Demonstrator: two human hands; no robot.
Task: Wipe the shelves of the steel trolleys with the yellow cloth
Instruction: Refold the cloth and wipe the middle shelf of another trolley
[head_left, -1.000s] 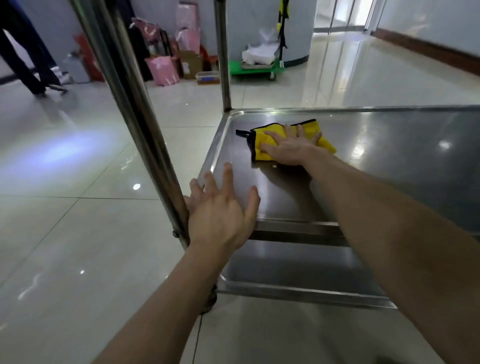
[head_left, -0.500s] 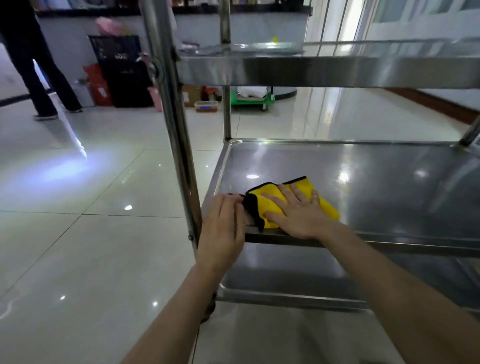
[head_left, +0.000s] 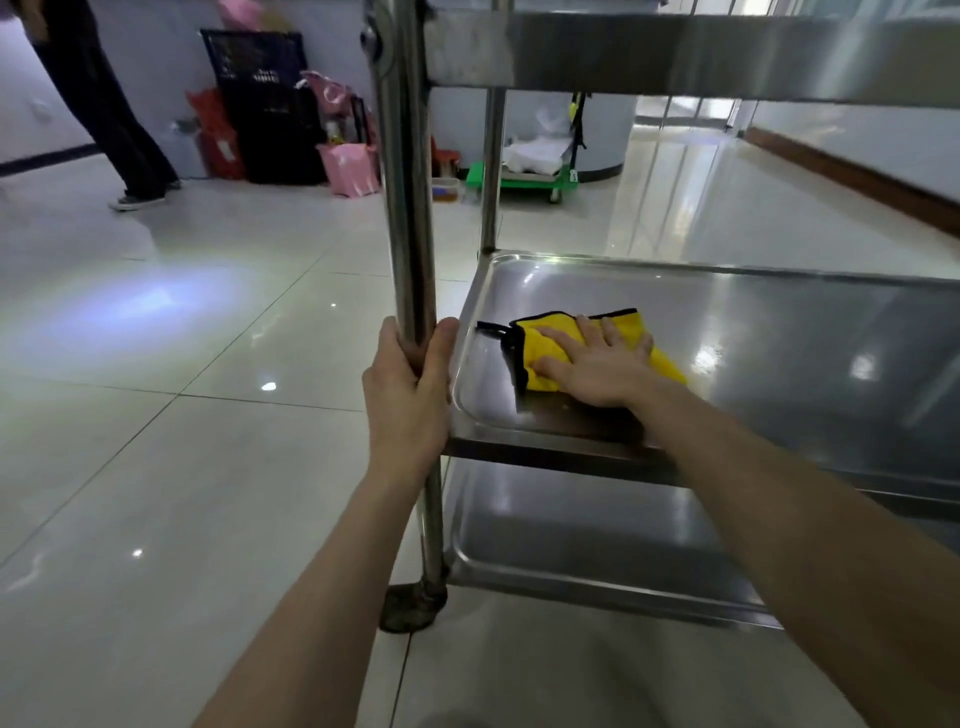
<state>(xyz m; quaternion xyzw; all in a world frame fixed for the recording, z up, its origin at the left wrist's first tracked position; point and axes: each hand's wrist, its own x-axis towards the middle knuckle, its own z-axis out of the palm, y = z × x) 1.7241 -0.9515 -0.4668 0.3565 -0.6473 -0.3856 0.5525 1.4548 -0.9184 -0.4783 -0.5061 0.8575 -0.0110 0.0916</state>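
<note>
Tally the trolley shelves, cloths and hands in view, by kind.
Steel trolley shelves: 3 (top shelf, middle shelf, bottom shelf)
Yellow cloth: 1
Hands: 2 (left hand, right hand)
Total: 6

Single head-worn view (wide-angle), looking forward-down, close to steel trolley (head_left: 410, 208) near corner; floor (head_left: 156, 467) beyond.

Right hand (head_left: 597, 366) flat on yellow cloth (head_left: 537, 351)
</note>
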